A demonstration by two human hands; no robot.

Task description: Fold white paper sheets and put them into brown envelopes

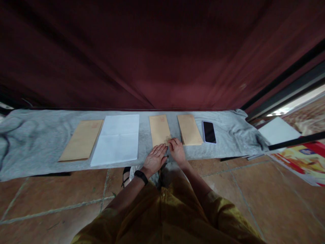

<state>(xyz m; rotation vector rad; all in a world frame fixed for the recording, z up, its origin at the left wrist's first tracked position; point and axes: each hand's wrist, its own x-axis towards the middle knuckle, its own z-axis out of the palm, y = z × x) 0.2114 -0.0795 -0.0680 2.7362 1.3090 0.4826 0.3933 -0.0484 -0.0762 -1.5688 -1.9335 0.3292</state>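
A brown paper envelope [159, 128] lies upright on the grey cloth in front of me, with a small reddish print near its top. My left hand [155, 158], a black band on its wrist, rests flat across the envelope's near end, fingers stretched out. At the lower right corner, the curled fingers of my right hand [176, 150] pinch the envelope's edge. Both hands cover its near end, so that part is hidden. Just right of my right hand is a stack of brown envelopes [190, 129].
White paper sheets [116, 139] with a crease lie to the left, beside more brown envelopes [81, 140]. A phone [209, 132] sits at the right. Grey cloth [230, 135] covers the narrow surface, a dark red curtain [162, 67] hangs behind, and a colourful box [304, 159] stands far right.
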